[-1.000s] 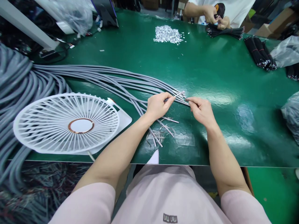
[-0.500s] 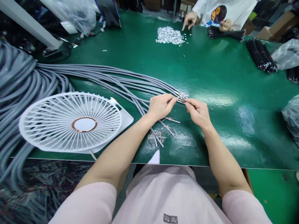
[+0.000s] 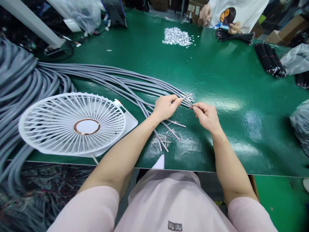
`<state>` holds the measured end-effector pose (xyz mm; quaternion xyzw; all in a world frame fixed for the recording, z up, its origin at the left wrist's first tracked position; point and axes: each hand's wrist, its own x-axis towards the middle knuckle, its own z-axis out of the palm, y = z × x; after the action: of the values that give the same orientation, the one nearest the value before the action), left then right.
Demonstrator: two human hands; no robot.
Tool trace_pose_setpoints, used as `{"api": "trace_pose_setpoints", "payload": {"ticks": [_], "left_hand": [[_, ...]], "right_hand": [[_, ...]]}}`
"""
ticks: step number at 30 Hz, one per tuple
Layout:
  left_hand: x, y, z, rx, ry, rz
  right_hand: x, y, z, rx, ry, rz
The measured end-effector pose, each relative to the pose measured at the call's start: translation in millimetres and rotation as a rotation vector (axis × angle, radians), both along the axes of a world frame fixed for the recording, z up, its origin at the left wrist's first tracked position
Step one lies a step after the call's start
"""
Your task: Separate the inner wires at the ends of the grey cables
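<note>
Several grey cables (image 3: pixel 125 80) run across the green table, their stripped pale ends bunched near my hands. My left hand (image 3: pixel 166 106) is closed in a pinch on one cable near its end. My right hand (image 3: pixel 205 116) sits just to the right, thumb and forefinger pinched at the tip of a cable end; the fingers hide the exact spot they grip. Nearer the table edge, other stripped cable ends (image 3: pixel 166 146) lie with a tangle of loose thin strands (image 3: pixel 164 139) around them.
A white fan (image 3: pixel 72 141) stands left of my left arm, beside a big coil of grey cable (image 3: pixel 16 80). Across the table (image 3: pixel 145 42) are a heap of small silvery pieces (image 3: pixel 177 36), black wire bundles (image 3: pixel 269 59) and a co-worker's hands (image 3: pixel 234 28). Plastic bags (image 3: pixel 298 59) lie at right.
My hands have moved slightly apart at the cable ends, the right one a little to the right. The co-worker's hand has lifted away from the silvery heap and is blurred.
</note>
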<state>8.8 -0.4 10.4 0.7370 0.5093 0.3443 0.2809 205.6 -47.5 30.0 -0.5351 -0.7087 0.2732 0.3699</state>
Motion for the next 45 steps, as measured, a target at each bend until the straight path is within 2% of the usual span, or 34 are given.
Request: {"api": "trace_pose_setpoints", "payload": {"ticks": [3, 7, 17, 21, 23, 27, 28, 29, 31, 34, 38, 41, 45], "left_hand": [[-4, 2, 5.6, -0.019, -0.104, -0.035], [-6, 1, 8.4, -0.038, -0.137, -0.068], [-5, 0, 4.1, -0.04, -0.09, -0.062], [-3, -1, -1.3, -0.011, -0.005, -0.085], [0, -2, -6.3, 0.013, 0.074, -0.083], [3, 0, -15.5, 0.007, 0.18, -0.069], [2, 1, -16.0, -0.009, 0.168, -0.093], [1, 1, -15.4, -0.026, 0.147, -0.124], [-3, 2, -11.3, -0.058, 0.122, -0.198], [-6, 1, -2.2, -0.053, 0.195, -0.258], [-5, -2, 3.2, 0.021, 0.278, -0.218], [-3, -2, 1.2, 0.048, 0.263, -0.174], [-3, -1, -2.0, 0.088, 0.248, -0.14]], "right_hand": [[5, 7, -6.1, -0.003, -0.033, -0.077], [0, 7, -11.6, -0.004, -0.028, -0.094], [-5, 7, -14.8, -0.012, 0.078, -0.101], [-9, 8, -16.9, -0.003, 0.074, -0.104], [-15, 3, -14.3, 0.022, 0.07, -0.062], [-25, -12, 0.0, 0.071, 0.054, 0.212], [-23, -14, 3.6, 0.086, 0.042, 0.236], [-20, -15, 6.5, 0.108, 0.028, 0.212], [-7, -13, 10.5, 0.149, -0.013, 0.074], [16, -6, 14.2, 0.162, -0.15, -0.082], [31, -6, 21.9, 0.101, -0.351, -0.071], [29, -10, 25.8, 0.048, -0.454, -0.087], [24, -9, 21.9, 0.016, -0.515, -0.109]]}}
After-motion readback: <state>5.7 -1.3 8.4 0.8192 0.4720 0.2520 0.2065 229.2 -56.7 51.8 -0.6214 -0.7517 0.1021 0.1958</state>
